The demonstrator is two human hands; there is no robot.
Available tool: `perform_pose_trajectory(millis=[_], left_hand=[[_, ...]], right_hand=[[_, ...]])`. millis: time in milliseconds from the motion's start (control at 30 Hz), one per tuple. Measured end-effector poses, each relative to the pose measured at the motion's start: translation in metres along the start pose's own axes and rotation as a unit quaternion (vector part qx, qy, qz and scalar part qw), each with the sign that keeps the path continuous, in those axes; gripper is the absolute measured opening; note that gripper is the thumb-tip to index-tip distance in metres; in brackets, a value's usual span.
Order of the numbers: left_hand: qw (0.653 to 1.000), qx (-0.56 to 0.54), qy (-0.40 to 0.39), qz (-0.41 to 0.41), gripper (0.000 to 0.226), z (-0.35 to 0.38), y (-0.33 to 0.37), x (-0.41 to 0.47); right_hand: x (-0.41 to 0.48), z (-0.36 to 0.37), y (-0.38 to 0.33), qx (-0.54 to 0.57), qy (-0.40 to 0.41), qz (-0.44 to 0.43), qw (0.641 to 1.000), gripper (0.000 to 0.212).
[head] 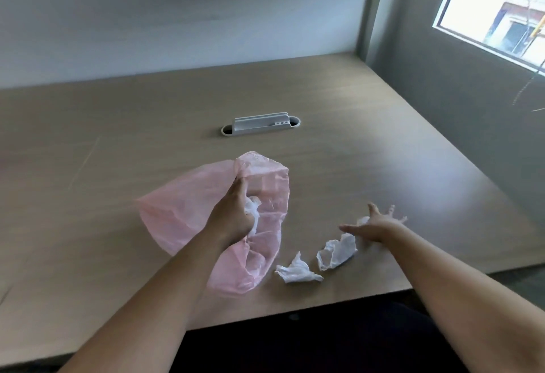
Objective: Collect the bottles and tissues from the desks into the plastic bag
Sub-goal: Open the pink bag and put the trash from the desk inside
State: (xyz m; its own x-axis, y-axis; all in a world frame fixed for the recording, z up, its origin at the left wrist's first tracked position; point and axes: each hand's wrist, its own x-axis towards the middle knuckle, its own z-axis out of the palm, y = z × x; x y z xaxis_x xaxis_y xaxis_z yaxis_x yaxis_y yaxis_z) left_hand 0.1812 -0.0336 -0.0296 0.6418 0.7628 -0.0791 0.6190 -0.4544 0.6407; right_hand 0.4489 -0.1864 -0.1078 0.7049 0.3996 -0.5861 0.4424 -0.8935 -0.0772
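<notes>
A thin pink plastic bag (174,219) lies crumpled on the wooden desk (118,142). My left hand (233,216) grips the bag's rim together with a white tissue (252,210). Two crumpled white tissues lie near the desk's front edge, one (296,270) right of the bag and a larger one (336,251) beside it. My right hand (374,225) hovers with fingers spread just above and right of the larger tissue. Part of a third tissue (362,220) shows behind that hand. No bottle is in view.
A grey cable port with a raised lid (261,126) sits in the desk's middle. A white wall stands behind the desk, a grey wall with a window (498,3) to the right. The desk's front edge runs close to my arms.
</notes>
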Motion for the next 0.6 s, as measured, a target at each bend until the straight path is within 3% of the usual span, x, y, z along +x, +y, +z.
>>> perform_pose_trajectory(millis=[133, 233, 400, 500, 600], left_hand=[[1.000, 0.006, -0.004, 0.010, 0.088, 0.008, 0.000, 0.001], [1.000, 0.013, -0.002, 0.016, 0.087, 0.010, -0.002, 0.002], [1.000, 0.022, -0.004, 0.000, 0.081, 0.003, -0.012, 0.002], [1.000, 0.019, 0.003, -0.003, 0.101, -0.006, -0.012, -0.003], [1.000, 0.007, 0.021, -0.005, 0.097, -0.019, -0.010, -0.009]], right_hand=[[-0.006, 0.020, -0.010, -0.024, -0.025, -0.015, 0.999, 0.131], [-0.016, 0.032, -0.033, -0.104, 0.015, -0.078, 0.991, 0.100], [-0.024, 0.032, -0.051, -0.077, 0.058, -0.194, 0.976, 0.026], [-0.030, 0.022, -0.057, 0.019, 0.093, -0.210, 0.973, 0.021], [-0.041, -0.003, -0.079, 0.216, 0.153, -0.197, 0.944, 0.017]])
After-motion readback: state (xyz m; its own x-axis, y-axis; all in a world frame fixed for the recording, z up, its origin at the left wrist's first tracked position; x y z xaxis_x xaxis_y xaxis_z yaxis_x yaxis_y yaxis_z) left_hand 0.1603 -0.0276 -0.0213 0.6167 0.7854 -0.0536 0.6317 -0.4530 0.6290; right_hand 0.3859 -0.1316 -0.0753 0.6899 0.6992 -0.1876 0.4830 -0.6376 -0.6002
